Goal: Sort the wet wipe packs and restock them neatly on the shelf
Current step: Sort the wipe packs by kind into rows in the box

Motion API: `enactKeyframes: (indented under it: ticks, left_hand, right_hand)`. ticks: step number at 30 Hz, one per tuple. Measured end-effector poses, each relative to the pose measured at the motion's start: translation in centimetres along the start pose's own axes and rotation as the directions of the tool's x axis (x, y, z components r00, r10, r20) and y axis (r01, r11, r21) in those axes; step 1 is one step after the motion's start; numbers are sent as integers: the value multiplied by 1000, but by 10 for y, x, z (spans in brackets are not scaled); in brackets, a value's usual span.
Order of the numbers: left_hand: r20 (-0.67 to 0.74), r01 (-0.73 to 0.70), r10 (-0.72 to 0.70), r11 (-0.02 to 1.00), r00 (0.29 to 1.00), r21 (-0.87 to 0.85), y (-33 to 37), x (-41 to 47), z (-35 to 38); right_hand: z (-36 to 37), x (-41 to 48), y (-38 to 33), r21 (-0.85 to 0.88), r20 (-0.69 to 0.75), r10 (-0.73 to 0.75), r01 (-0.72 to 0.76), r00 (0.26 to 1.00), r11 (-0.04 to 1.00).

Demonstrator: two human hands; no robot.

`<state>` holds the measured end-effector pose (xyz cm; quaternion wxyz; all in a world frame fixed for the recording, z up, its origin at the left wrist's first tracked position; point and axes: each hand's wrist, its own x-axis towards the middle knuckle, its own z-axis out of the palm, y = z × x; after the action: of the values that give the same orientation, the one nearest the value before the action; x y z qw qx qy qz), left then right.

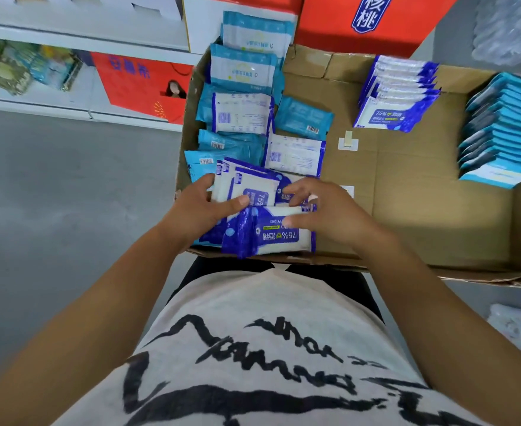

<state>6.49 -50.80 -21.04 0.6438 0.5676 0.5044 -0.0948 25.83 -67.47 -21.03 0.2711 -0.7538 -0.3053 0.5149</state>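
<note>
Blue wipe packs (253, 186) at cardboard box's (407, 210) 6 o'clock edge, front pack's (271, 236) long axis 9–3, print upside down. Left hand (197, 210) grips 9 o'clock end, right hand (330, 216) 3 o'clock end. Bare box floor toward 3.

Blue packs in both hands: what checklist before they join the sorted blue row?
1. Left hand grips the blue packs: ok.
2. Right hand holds the same packs: ok.
3. Packs squared up: not ok, fanned out.
4. Only blue in the bundle: cannot tell, hands hide the bottom.
5. Bare box floor before the blue row: ok.
6. Teal packs at the left sorted: not ok, lying loose.
</note>
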Motion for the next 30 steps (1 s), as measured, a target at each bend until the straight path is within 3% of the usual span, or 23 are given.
enactKeyframes:
  ticks: [4, 7, 12, 14, 21, 26, 30]
  left_hand:
    - [69, 15, -19, 998, 997, 53, 1, -6, 5]
    - [76, 35, -38, 998, 996, 43, 0, -8, 3]
    - [79, 76, -78, 997, 994, 32, -3, -9, -1]
    - [98, 68, -74, 996, 993, 61, -3, -9, 1]
    - [75, 64, -67, 997, 995, 41, -5, -8, 4]
    - [-27, 117, -119, 992, 993, -54, -15, -5, 3]
    - [-88, 134, -144, 985, 986, -106, -27, -5, 0]
  right_hand:
    - [0, 7, -9, 97, -152, -28, 43, 988, 994]
    - [1, 3, -13, 150, -185, -11, 39, 983, 988]
    - [9, -7, -17, -7, -79, -110, 109, 991, 994]
    - [19, -8, -19, 6, -60, -141, 141, 988, 990]
    - [34, -5, -19, -24, -228, -209, 210, 951, 978]
    - [25, 12, 14, 138, -442, -5, 73, 897, 988]
    - [23, 44, 67, 202, -486, 316, -247, 815, 948]
